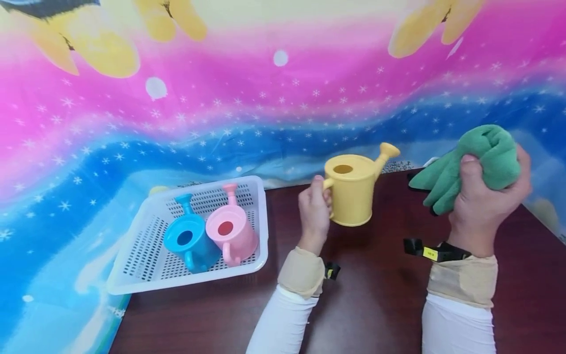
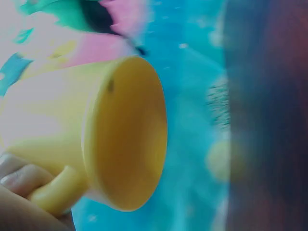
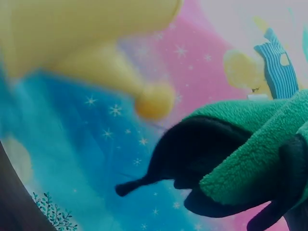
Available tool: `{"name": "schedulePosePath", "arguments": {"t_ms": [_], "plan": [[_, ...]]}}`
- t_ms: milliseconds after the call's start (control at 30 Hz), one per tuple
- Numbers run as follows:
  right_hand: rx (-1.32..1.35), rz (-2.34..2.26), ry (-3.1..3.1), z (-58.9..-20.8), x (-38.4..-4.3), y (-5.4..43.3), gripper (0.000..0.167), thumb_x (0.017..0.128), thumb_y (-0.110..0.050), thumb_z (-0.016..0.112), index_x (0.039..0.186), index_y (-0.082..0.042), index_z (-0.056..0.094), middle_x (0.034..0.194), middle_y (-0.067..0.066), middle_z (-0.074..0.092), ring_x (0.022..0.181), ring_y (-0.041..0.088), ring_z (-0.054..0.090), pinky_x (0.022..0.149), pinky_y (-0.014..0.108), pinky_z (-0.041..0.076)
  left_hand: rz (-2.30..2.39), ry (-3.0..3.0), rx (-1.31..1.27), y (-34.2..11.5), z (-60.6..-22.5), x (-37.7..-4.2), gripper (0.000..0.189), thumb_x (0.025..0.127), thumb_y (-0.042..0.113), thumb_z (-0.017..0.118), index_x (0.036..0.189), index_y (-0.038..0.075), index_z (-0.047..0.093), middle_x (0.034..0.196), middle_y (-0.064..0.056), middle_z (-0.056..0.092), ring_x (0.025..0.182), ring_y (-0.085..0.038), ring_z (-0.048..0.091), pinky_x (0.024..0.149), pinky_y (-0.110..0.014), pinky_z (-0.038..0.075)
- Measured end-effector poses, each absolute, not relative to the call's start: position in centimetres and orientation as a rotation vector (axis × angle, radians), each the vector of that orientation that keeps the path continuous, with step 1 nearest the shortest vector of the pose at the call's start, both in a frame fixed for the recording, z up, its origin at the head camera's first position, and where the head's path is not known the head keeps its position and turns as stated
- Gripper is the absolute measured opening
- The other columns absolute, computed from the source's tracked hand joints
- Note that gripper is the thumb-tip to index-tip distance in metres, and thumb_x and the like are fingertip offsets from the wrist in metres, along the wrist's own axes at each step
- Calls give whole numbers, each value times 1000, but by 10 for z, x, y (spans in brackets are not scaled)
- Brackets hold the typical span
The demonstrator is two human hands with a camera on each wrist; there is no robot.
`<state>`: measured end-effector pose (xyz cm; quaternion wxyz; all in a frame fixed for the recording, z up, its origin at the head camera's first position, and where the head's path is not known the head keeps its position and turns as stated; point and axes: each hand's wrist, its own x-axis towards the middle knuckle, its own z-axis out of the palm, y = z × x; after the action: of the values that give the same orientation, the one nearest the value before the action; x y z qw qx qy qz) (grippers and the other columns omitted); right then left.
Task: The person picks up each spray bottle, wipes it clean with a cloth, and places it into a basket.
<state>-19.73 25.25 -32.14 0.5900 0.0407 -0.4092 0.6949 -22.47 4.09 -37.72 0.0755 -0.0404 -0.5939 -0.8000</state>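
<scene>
So on the far left there's a white plastic basket (image 1: 185, 282) sitting on the dark worktop (image 1: 376, 285), mesh sides and all. Inside it, a blue can (image 1: 201, 241) is on the left and a pink can (image 1: 236, 233) right next to it, both watering-can style, spouts toward the back and handles toward the front.

Next along is the person's left hand (image 1: 315, 211), fingers curled round the handle of the yellow can (image 1: 353, 196), thumb up top. That one's held up off the worktop, just right of the basket, spout pointing right. The left wrist cam gets a good look at its underside.

Further right, well apart from the yellow can, is a bunched-up green cloth (image 1: 491, 152), gripped in the right hand (image 1: 491, 211) with the thumb pressed across it. Its loose ends hang down to the left, and the right wrist cam shows black edging. Both wrists have black straps over white sleeves. Behind everything there's a pink-and-blue snowflake backdrop (image 1: 247, 98).
</scene>
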Motion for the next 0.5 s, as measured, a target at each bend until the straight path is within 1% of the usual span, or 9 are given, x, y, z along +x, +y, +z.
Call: {"name": "schedulePosePath", "arguments": {"t_ms": [133, 200, 300, 400, 433, 500], "plan": [[130, 1667, -981, -319, -199, 248, 32, 72, 13, 70, 105, 14, 71, 81, 8, 66, 70, 19, 55, 67, 28, 44, -2417, -1668, -47, 12, -361, -220, 60, 108, 45, 52, 56, 19, 39, 50, 8, 32, 41, -7, 28, 43, -22, 25], [142, 1678, -1020, -319, -200, 244, 33, 72, 13, 70, 105, 13, 73, 84, 8, 69, 73, 19, 59, 68, 28, 46, -2432, -1612, -44, -2, -356, -218, 61, 107, 45, 53, 55, 19, 37, 49, 9, 30, 41, -7, 26, 43, -21, 23], [185, 1706, -1075, -323, -201, 239, 37, 73, 13, 71, 110, 12, 72, 80, 7, 66, 68, 17, 58, 66, 27, 47, -2457, -1519, -75, -19, -351, -212, 60, 108, 41, 51, 55, 18, 35, 50, 8, 28, 41, -8, 23, 43, -22, 20], [208, 1702, -1145, -328, -200, 234, 39, 75, 12, 72, 114, 12, 72, 76, 3, 61, 66, 15, 55, 65, 26, 45, -2467, -1470, -101, -29, -348, -206, 58, 108, 39, 46, 56, 17, 34, 50, 7, 29, 41, -9, 25, 44, -22, 20], [221, 1707, -1155, -329, -200, 232, 39, 76, 12, 72, 115, 12, 72, 76, 3, 61, 65, 15, 55, 65, 26, 45, -2467, -1457, -108, -32, -347, -205, 57, 109, 39, 45, 57, 17, 34, 50, 7, 30, 41, -10, 25, 44, -22, 21], [232, 1700, -1176, -331, -199, 229, 40, 76, 12, 71, 116, 12, 72, 78, 2, 62, 69, 15, 55, 67, 26, 45, -2469, -1439, -116, -35, -346, -202, 57, 109, 38, 44, 57, 17, 33, 50, 7, 31, 41, -10, 26, 45, -22, 21]]}}
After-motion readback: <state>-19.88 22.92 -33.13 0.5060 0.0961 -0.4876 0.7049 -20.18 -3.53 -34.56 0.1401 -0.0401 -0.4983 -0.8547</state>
